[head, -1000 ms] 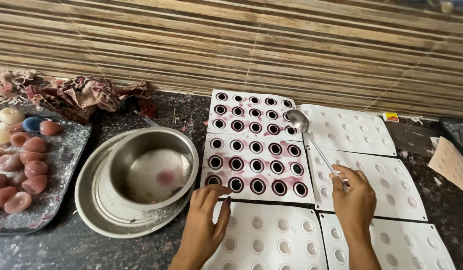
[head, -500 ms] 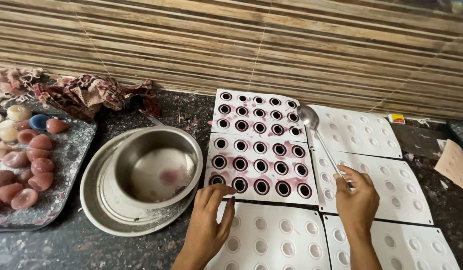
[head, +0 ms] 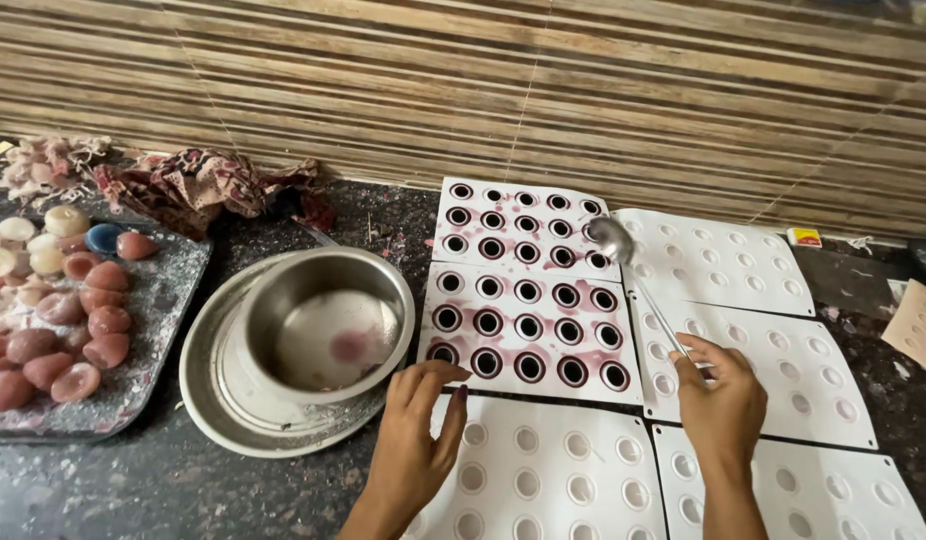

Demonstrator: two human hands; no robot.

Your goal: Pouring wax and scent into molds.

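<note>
My right hand (head: 721, 400) grips the thin handle of a metal ladle (head: 611, 238), whose bowl hovers at the right edge of the upper white mould sheet (head: 523, 198). That sheet and the one below it (head: 528, 330) have cavities filled with dark red liquid. My left hand (head: 415, 440) lies flat, fingers apart, on the top left corner of an unfilled white mould sheet (head: 543, 470), fingertips by the filled sheet's near edge. A steel bowl (head: 328, 322) with a little pink residue sits on a steel plate (head: 218, 400) just left of that hand.
More unfilled white mould sheets (head: 723, 260) lie to the right. A dark tray (head: 148, 330) at far left holds several pink, white and blue moulded pieces. A patterned cloth (head: 198, 185) is bunched against the striped tile wall. The counter is dark speckled stone.
The view has shifted, so everything sits slightly further right in frame. The ladle's bowl has stayed by the upper filled sheet's right edge. Both hands are nearly where they were.
</note>
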